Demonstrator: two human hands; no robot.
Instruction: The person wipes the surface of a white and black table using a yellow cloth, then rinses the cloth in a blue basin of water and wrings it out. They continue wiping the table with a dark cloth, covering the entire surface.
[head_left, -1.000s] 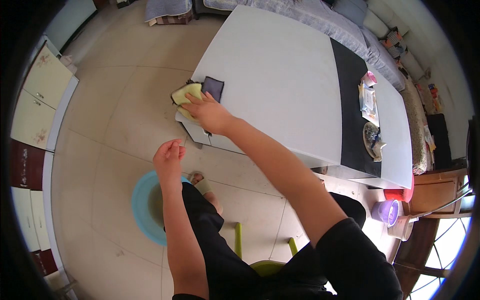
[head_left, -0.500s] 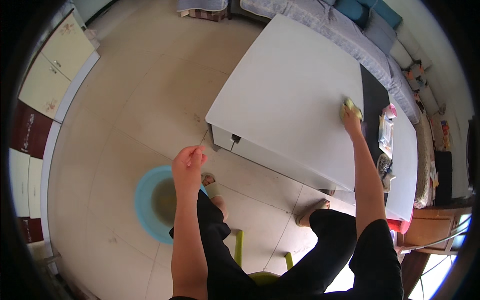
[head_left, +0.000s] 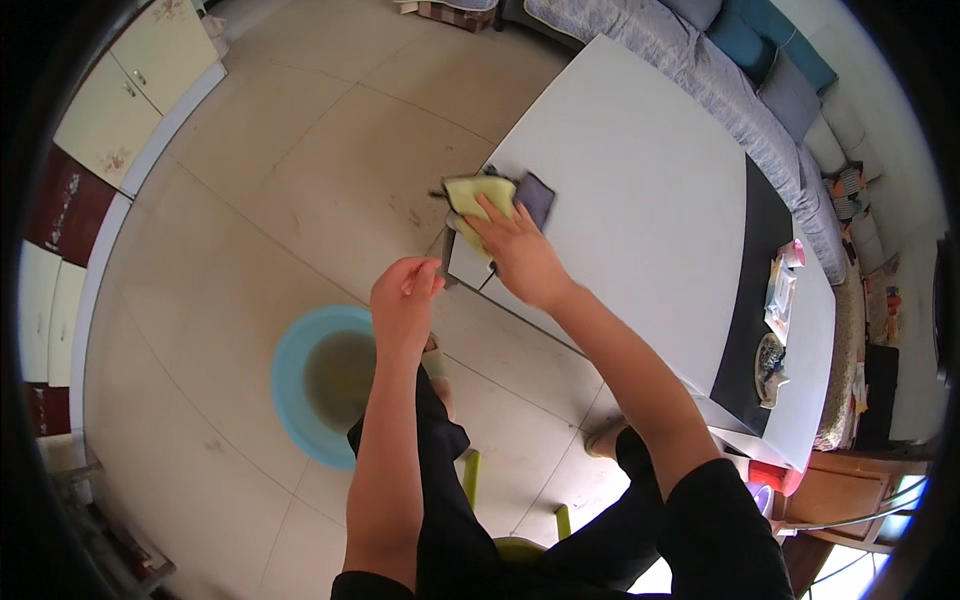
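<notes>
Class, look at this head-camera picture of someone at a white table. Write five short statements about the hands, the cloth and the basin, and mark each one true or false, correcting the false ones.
1. The right hand presses a yellow cloth at the corner of the white table. True.
2. The left hand grips the cloth too. False: it is held in the air, off the table, holding nothing.
3. A blue basin stands on the tiled floor below the left hand. True.
4. The basin sits on the table. False: it is on the floor beside the table.
5. A dark mat lies across the far part of the table. True.
</notes>
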